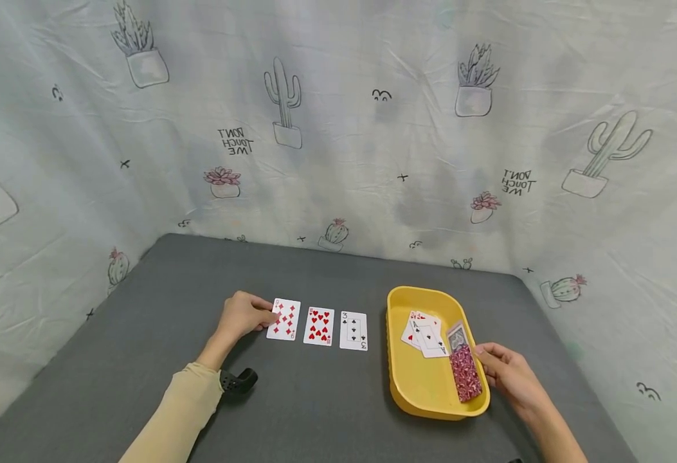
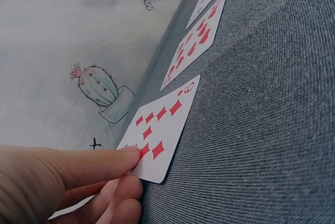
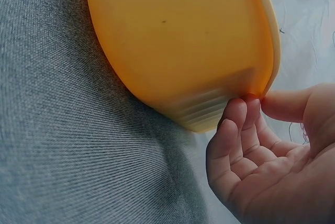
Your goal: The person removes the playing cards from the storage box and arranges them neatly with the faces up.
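My left hand pinches the near-left edge of a nine of diamonds card, thumb on its face, as the left wrist view also shows. To its right lie a hearts card and a black-suited three, face up in a row. With my right hand I grip the right rim of a yellow tray between thumb and fingers. In the right wrist view the outer underside of the tray shows, so it appears tilted up.
Inside the tray lie a black ace over other face-up cards and a red-patterned card pack along the right wall. Under everything is a grey cloth-covered table. A cactus-print curtain rises behind and beside it.
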### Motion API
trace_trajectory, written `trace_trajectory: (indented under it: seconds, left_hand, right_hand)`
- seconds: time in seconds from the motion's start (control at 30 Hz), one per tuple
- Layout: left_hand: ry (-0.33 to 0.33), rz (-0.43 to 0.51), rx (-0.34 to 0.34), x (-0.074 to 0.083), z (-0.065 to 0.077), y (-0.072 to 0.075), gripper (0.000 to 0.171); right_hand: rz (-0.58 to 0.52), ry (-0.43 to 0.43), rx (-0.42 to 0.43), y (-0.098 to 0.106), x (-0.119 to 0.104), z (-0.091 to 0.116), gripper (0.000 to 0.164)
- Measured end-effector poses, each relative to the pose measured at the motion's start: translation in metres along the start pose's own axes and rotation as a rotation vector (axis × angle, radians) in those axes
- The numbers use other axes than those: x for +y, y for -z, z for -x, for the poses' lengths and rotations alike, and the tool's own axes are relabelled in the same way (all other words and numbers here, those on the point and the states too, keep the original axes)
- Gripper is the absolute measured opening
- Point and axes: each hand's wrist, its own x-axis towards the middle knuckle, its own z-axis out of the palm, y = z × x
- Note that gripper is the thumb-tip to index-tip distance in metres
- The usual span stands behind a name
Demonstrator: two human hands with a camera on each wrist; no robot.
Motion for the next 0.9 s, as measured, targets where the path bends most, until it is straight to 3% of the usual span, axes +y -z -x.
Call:
trace_trajectory:
  seconds: [0.33,0.9]
  left_hand:
    - [-0.005,-0.035,0.018,0.0007,0.0006,-0.0012,0.023]
    - [0.046,-0.059,0.062,0.0084,0.0063,-0.0068,0.021]
  right_hand:
    - [-0.005,-0.009,0.009,-0.0007,-0.0011,-0.0001,0.036]
    - [0.013,-0.007,0.012,-0.0001,-0.0010,0.0002,0.036]
